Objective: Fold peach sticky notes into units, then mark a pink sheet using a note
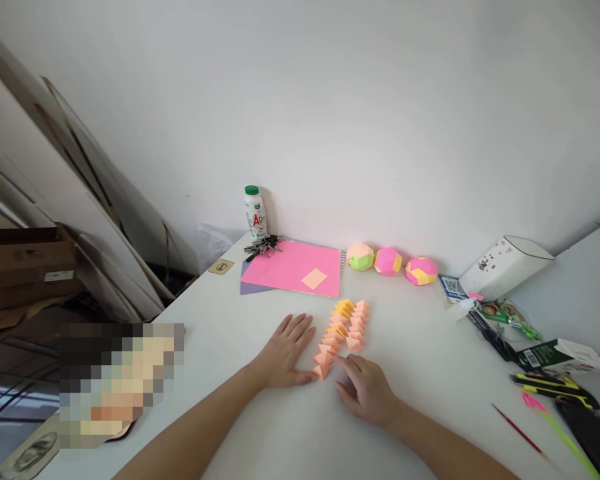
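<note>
Two rows of small folded paper pieces stand on the bench (410, 340) in front of the person, between and just beyond the hands. From where I stand, the longer row (333, 339) is on the left, mostly peach with a few yellow-orange pieces mixed in; it slants away toward the wall. The shorter row (357, 327), all peach, is close beside its far part.

The left hand (287, 351) is spread palm down on the bench, fingers well apart and gripping nothing. Its thumb reaches to the near end of the longer row, touching it or almost so. The right hand (367, 390) is half curled, forefinger pointing at the longer row's near part and thumb held apart from it, with nothing visible between them. Whether that forefinger actually touches the paper I can't tell.

Farther back, a pink sheet (290, 263) lies over a purple one (255, 289), with a loose peach square (314, 279) on top. A bunch of keys (264, 247) rests by its far left corner, just in front of a white bottle (255, 217) with a green cap. Three faceted paper balls, one peach and green (360, 257), two pink and yellow (388, 262), line up near the wall. Off to the right lies a thin red stick (519, 429).
</note>
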The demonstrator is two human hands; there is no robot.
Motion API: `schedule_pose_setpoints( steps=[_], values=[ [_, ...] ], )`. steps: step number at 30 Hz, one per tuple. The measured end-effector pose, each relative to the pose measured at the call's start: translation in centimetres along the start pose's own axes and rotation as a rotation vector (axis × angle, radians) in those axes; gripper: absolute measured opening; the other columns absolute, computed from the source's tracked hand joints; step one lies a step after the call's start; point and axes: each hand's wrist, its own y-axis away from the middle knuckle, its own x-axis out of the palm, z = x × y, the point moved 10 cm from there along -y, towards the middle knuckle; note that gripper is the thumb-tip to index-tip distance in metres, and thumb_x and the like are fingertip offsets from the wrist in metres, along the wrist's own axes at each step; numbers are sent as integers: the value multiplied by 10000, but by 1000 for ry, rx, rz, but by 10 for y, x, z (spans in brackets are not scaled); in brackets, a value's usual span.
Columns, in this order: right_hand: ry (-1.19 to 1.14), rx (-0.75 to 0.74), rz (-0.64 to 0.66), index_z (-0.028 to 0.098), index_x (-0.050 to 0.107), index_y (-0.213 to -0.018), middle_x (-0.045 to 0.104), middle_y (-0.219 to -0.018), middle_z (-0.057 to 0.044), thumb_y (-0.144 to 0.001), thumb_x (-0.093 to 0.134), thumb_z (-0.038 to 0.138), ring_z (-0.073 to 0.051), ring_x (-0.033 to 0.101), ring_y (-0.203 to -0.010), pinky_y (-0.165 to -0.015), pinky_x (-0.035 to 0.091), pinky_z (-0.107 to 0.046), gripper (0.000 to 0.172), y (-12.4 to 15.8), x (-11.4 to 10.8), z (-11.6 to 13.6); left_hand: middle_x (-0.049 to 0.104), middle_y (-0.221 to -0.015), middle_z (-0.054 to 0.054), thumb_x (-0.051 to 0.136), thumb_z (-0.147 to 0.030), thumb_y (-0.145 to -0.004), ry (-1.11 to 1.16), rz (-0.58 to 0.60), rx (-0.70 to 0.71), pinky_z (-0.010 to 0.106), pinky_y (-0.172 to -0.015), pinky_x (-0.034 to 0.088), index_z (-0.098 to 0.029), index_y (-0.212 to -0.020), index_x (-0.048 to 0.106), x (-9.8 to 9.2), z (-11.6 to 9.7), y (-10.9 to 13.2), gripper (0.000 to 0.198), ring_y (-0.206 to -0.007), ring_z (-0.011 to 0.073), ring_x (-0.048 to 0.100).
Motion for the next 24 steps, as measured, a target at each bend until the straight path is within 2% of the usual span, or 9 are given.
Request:
schedule_pose_setpoints(
  steps=[3, 11, 15, 18, 24],
  values=[
    [-19, 7, 37, 151, 502, -1195, 635, -802, -61, -829, 457, 220, -194, 581, -667, -571, 469, -299, 375, -3, 4, -2, 369, -1461, 171, 460, -683, -797, 1, 8, -16, 562, -1108, 195, -166, -1417, 336, -1, 1, 0, 817, -1364, 347, 284],
    [-37, 9, 25, 153, 555, -1149, 632, -804, -65, -823, 476, 214, -192, 592, -668, -568, 479, -296, 341, -5, 2, -5, 382, -1453, 171, 430, -653, -834, -14, 46, -20, 554, -1108, 211, -148, -1401, 371, -3, 0, -1, 762, -1366, 341, 284],
    [-63, 66, -39, 152, 521, -1188, 611, -763, -48, -851, 436, 205, -174, 571, -618, -539, 475, -282, 352, -4, -3, -12, 369, -1463, 165, 428, -646, -839, -8, 46, -15, 561, -1105, 214, -161, -1411, 354, -4, -1, -1, 753, -1370, 341, 277],
    [-54, 137, -85, 145, 465, -1258, 621, -816, -66, -878, 409, 206, -180, 586, -649, -565, 497, -294, 389, -4, -5, -19, 363, -1468, 160, 433, -647, -836, -8, 46, -13, 561, -1105, 212, -175, -1417, 342, -3, 0, -1, 754, -1371, 342, 276],
    [-27, 119, -45, 155, 497, -1232, 649, -908, -97, -884, 439, 239, -220, 626, -744, -609, 525, -329, 363, -8, -2, -13, 324, -1488, 159, 440, -642, -836, -16, 31, -3, 566, -1103, 214, -182, -1426, 322, -1, 0, 1, 758, -1378, 352, 257]
  ],
)
